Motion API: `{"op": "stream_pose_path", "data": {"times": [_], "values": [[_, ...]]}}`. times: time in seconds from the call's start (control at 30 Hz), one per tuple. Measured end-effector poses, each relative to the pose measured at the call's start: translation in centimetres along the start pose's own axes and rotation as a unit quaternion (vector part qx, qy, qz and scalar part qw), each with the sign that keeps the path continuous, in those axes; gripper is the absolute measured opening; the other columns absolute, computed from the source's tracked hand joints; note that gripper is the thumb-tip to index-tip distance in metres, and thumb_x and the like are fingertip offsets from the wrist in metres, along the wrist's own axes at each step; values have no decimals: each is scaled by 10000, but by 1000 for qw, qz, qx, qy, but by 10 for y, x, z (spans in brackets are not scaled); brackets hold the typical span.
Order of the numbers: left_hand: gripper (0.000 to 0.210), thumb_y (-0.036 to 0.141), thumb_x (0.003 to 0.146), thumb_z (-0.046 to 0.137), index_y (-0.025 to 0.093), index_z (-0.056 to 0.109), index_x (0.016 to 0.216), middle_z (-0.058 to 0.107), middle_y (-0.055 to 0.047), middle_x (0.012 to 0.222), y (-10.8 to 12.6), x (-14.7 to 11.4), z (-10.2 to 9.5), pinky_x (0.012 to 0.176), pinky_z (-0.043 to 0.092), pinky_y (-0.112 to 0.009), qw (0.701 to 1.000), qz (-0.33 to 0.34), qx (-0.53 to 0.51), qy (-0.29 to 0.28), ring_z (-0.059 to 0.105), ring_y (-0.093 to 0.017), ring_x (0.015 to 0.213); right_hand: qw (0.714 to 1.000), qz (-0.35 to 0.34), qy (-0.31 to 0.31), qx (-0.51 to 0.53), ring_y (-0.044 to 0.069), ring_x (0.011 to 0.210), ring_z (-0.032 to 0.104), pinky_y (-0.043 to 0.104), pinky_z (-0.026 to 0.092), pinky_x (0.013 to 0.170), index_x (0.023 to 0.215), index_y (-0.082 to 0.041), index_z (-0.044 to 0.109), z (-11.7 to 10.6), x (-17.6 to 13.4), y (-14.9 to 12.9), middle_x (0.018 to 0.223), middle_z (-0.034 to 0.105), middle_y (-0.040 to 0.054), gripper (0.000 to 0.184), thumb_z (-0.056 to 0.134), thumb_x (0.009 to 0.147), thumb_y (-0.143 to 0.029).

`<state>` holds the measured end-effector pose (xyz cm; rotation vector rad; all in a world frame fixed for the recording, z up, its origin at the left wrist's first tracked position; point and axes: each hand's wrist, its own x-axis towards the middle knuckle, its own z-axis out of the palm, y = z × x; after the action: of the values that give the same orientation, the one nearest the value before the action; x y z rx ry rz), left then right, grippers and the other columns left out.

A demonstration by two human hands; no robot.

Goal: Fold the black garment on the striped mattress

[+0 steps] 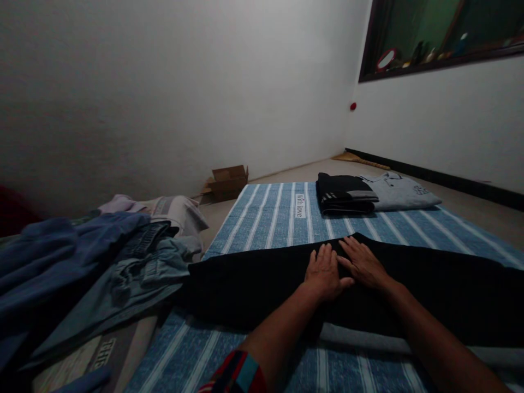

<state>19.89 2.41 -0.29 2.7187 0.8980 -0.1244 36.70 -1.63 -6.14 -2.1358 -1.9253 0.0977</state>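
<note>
A long black garment (254, 284) with a grey strip along its near edge lies spread from left to right across a blue-and-white striped cloth (270, 218). Whether it is trousers or a top I cannot tell. My left hand (325, 273) rests palm down near its middle, fingers stretched out. Just to the right, my right hand (362, 261) also lies flat on the black fabric, close to its far edge. The thumbs are near each other, and neither hand grips anything.
Farther back on the striped cloth lie a folded black garment (344, 194) and a grey collared shirt (405, 191). Jeans (151, 273) and other clothes are heaped at the left. A cardboard box (227, 183) stands by the wall, and a window (442, 38) is at the upper right.
</note>
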Motion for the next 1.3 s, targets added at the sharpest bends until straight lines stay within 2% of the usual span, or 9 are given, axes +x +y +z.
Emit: {"op": "stream_pose_path", "data": {"times": [0.13, 0.23, 0.33, 0.47, 0.57, 0.67, 0.9, 1.13, 1.3], "values": [[809, 660, 850, 291, 89, 272, 1423, 168, -164, 1525, -13, 1, -6, 1121, 150, -471, 999, 34, -4, -23, 90, -275, 1412, 998, -12, 50, -25, 259, 1363, 250, 442, 274, 1075, 1313, -115, 478, -3, -4, -7, 1431, 380, 147, 523, 338, 924, -434], [728, 620, 879, 297, 137, 277, 1423, 189, -127, 1528, -25, -3, -2, 1126, 155, -437, 996, 88, 18, 17, 101, -236, 1413, 993, -21, 102, -56, 280, 1321, 333, 425, 330, 1041, 1255, -101, 531, -4, -6, -11, 1369, 453, 172, 466, 378, 919, -387], [683, 595, 897, 293, 162, 275, 1424, 202, -106, 1528, -34, -7, 6, 1132, 141, -430, 992, 109, 27, 62, 102, -215, 1413, 986, -12, 140, -89, 293, 1267, 406, 419, 365, 1008, 1202, -113, 568, -1, -6, -11, 1308, 506, 179, 414, 412, 908, -359], [638, 563, 911, 306, 148, 339, 1394, 269, -126, 1503, -42, -7, 3, 1118, 172, -473, 993, 109, -21, 44, 177, -244, 1398, 980, 29, 164, -110, 296, 1208, 462, 409, 383, 981, 1119, -123, 609, 2, -5, -10, 1257, 538, 184, 355, 443, 892, -340], [528, 470, 947, 286, 153, 403, 1353, 346, -122, 1469, -50, -7, -4, 1097, 238, -452, 993, 101, -45, 47, 255, -232, 1374, 981, 40, 158, -103, 284, 1202, 463, 393, 383, 976, 1136, -122, 599, 0, -6, -11, 1255, 536, 178, 355, 436, 896, -327], [468, 391, 940, 363, 160, 417, 1344, 351, -116, 1467, -58, -8, -4, 1095, 241, -444, 991, 112, -9, 76, 257, -239, 1372, 984, 46, 142, -93, 278, 1214, 450, 382, 373, 982, 1153, -123, 590, -5, -7, -14, 1267, 526, 170, 359, 429, 900, -321], [500, 422, 937, 360, 180, 371, 1374, 305, -100, 1492, -58, -10, 8, 1094, 239, -460, 988, 107, 55, 96, 225, -240, 1384, 989, 63, 109, -79, 276, 1251, 416, 379, 340, 1012, 1216, -116, 557, -12, -8, -20, 1322, 486, 170, 392, 416, 913, -321], [511, 436, 941, 343, 145, 401, 1357, 331, -114, 1476, -42, -18, 8, 1106, 231, -477, 985, 74, 99, 118, 232, -239, 1382, 991, 80, 77, -71, 280, 1277, 384, 384, 312, 1027, 1223, -122, 546, -15, -8, -23, 1339, 471, 159, 392, 397, 923, -326], [558, 470, 935, 333, 102, 430, 1342, 341, -134, 1464, -22, -31, 11, 1128, 204, -464, 987, 58, 95, 113, 238, -243, 1380, 992, 98, 50, -63, 262, 1200, 447, 345, 353, 963, 1146, -128, 572, -33, -1, -35, 1243, 524, 159, 341, 413, 909, -313]]}}
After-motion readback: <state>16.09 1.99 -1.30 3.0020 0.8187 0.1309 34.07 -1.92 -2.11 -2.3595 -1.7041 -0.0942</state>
